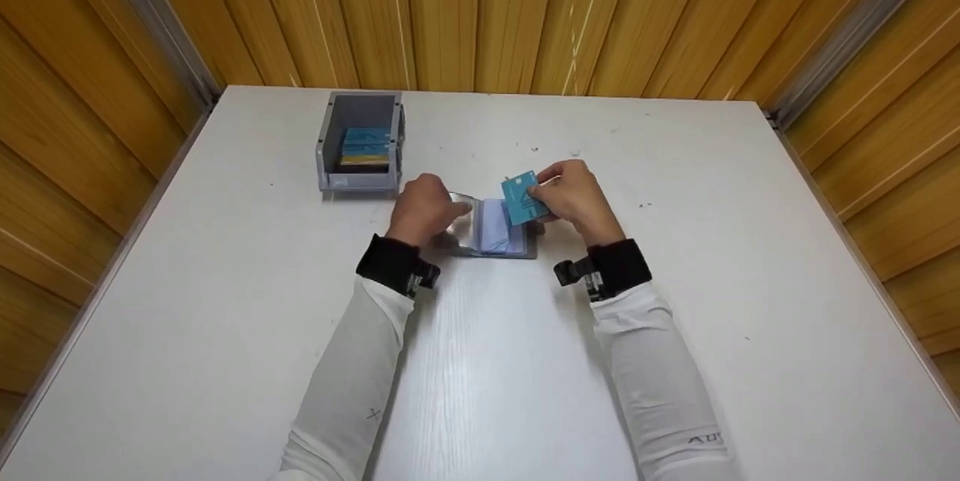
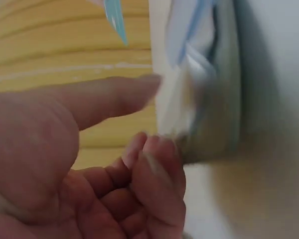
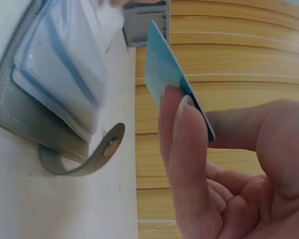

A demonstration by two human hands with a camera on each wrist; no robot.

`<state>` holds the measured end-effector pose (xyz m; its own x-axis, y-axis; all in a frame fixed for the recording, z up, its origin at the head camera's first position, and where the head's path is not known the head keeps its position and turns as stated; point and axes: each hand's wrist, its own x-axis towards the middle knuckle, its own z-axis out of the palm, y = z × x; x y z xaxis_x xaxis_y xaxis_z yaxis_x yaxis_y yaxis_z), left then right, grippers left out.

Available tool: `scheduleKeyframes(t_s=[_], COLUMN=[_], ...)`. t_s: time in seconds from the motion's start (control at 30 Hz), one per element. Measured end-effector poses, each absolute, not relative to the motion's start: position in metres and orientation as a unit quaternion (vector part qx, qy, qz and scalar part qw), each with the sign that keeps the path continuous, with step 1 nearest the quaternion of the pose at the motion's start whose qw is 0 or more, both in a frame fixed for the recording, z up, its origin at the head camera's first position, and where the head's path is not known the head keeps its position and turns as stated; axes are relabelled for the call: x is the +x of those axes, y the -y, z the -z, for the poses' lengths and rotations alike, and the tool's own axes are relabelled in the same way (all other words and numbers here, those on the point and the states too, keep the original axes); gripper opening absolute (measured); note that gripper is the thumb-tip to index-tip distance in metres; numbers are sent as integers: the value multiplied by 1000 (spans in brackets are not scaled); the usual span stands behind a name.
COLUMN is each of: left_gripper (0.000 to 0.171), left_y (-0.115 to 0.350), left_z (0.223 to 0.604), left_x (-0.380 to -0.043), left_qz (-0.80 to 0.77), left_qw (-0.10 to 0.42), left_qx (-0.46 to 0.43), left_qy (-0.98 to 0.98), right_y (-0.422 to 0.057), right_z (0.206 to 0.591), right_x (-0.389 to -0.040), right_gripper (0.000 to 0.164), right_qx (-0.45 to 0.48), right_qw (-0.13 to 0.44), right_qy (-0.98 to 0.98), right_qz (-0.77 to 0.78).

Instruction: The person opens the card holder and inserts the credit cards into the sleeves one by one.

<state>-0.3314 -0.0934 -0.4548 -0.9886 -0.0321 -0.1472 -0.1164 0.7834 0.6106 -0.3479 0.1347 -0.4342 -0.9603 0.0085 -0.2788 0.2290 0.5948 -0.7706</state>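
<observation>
A card holder (image 1: 529, 247) with clear plastic sleeves (image 1: 493, 226) lies spread on the table, also visible in the right wrist view with its grey stitched cover (image 3: 35, 117) and a snap strap (image 3: 97, 157). My left hand (image 1: 424, 209) holds its left side, the thumb over the clear sleeves and the fingers curled at the edge; in the left wrist view this contact is blurred. My right hand (image 1: 574, 196) pinches a teal card (image 1: 523, 198) between thumb and fingers, tilted just above the holder's right side. In the right wrist view the card (image 3: 164, 67) appears nearly edge-on.
At the back left stands a grey plastic bin (image 1: 360, 181) with several teal cards (image 1: 366, 137) and a yellowish one inside. The white table (image 1: 712, 241) is bordered by wood-patterned walls (image 1: 480, 16) at the back and sides.
</observation>
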Motion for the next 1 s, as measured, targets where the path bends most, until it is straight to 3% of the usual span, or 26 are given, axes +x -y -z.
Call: scheduleKeyframes(t_s=[0.17,0.33,0.57,0.67,0.9,1.0], left_gripper=[27,26,19,18,40,38], left_y=[51,14,-4,-3,3,6], left_z=[446,465,479,477,474,473], left_x=[-316,-305,-305,-307,-306,-308], left_qz=[-302,-220,-168,-173,-207,-224], left_qw=[23,-22,-89,-87,-40,-30], left_qx=[-10,11,5,7,12,9], left_qy=[-953,-975,-982,-981,-977,-974], right_y=[-141,-143,-142,-141,-144,-145], right_z=[431,430,429,428,428,429], right_x=[-348,-347,-346,-347,-347,-346], right_gripper=[38,37,37,37,37,37], right_qx=[77,66,50,51,64,66], right_qw=[100,81,63,68,69,70], right_qy=[-875,-886,-902,-903,-909,-907], right_qz=[466,452,425,421,407,409])
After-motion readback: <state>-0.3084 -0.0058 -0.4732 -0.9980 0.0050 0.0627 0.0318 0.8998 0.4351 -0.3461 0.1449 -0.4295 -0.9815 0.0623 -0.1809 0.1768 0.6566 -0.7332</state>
